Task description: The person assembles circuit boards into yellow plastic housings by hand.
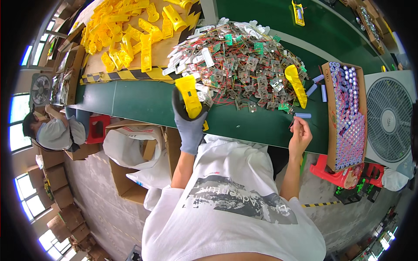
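Note:
My left hand (189, 126), in a grey glove, grips a yellow plastic shell (189, 96) at the bench's near edge, its long side tilted up. My bare right hand (300, 135) is over the bench edge with thumb and fingers pinched together. A small dark bit shows by the fingertips, too small to name. Right at those fingertips is a blue cylindrical battery cell (303, 115); whether they touch it I cannot tell. Beyond, another yellow shell (296, 86) leans against a large heap of small circuit boards with red and black wires (248, 65).
Yellow shells (126, 35) are piled on a board at the far left. At right stand a cardboard box of battery cells (348, 108) and a box fan (388, 119). Loose cells (324, 93) lie beside the box. A bag-lined carton (135, 148) sits below left; a person (56, 130) sits further off.

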Motion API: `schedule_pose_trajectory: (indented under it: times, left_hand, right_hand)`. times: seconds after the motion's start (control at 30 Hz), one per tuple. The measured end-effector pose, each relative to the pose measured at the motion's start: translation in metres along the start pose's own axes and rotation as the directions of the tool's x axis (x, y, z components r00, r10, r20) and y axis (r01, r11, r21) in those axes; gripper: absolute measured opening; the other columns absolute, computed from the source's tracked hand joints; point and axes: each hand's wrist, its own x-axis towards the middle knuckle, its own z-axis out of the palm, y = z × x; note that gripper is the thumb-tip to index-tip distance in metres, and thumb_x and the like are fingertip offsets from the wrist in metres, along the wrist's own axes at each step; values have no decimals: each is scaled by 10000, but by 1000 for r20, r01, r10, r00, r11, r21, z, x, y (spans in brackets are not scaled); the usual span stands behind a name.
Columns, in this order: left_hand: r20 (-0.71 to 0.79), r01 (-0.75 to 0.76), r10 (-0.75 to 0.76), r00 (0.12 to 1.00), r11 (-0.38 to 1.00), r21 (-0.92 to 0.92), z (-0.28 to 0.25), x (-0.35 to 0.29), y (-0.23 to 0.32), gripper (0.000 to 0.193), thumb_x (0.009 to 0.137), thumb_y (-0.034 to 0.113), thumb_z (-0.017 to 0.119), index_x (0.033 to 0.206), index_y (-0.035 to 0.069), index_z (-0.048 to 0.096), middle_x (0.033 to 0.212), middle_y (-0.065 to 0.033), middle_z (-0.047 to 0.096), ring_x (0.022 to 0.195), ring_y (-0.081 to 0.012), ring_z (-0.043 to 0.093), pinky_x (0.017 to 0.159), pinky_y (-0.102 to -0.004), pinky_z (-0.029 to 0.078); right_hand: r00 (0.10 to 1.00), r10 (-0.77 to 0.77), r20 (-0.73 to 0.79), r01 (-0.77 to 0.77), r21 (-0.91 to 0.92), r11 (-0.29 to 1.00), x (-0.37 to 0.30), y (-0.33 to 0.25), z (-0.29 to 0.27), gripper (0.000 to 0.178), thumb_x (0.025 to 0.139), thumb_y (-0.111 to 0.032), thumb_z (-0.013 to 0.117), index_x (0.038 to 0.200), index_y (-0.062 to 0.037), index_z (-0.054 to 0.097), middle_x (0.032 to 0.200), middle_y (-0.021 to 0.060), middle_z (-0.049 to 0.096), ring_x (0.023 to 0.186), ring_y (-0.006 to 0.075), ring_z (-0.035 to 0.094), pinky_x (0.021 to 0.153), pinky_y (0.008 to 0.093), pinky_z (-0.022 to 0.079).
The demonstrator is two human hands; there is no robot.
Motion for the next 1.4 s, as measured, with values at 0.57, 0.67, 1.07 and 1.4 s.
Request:
schedule_pose_trajectory:
  times: [0.57, 0.67, 1.07, 1.4]
  left_hand:
    - [5, 248, -278, 961, 849, -466, -41, 17, 32, 612, 846, 40, 561, 1407, 161, 348, 972, -63, 552, 702, -147, 566, 637, -239, 481]
    - [76, 164, -149, 986, 944, -286, -40, 9, 65, 820, 709, -32, 552, 1454, 161, 268, 1117, -104, 534, 834, -157, 575, 681, -247, 500]
    - [663, 145, -135, 736, 989, 40, -26, 7, 74, 1093, 524, -3, 788, 1455, 43, 217, 1301, -121, 488, 1099, -219, 549, 908, -344, 462]
    - [180, -177, 203, 962, 973, -149, 2, 45, 101, 701, 856, 55, 524, 1471, 131, 199, 1240, -181, 508, 933, -251, 603, 820, -366, 483]
  right_hand:
    - [623, -171, 763, 86, 151, 985, -41, -53, 145, 343, 877, -156, 636, 1193, -51, 557, 735, 27, 612, 644, 96, 562, 598, 231, 456]
    - [433, 67, 899, -475, 164, 865, -42, -48, 163, 381, 948, -344, 529, 1188, -49, 555, 781, 35, 622, 673, 98, 578, 615, 218, 456]
    - [402, 260, 878, -871, 280, 403, -13, -58, 160, 315, 957, -339, 506, 1104, -75, 594, 885, 38, 673, 758, 106, 651, 653, 243, 522]
    - [793, -146, 592, -146, 416, 897, -9, -108, 91, 282, 969, -218, 448, 901, -12, 628, 689, -8, 547, 628, 58, 489, 580, 221, 404]
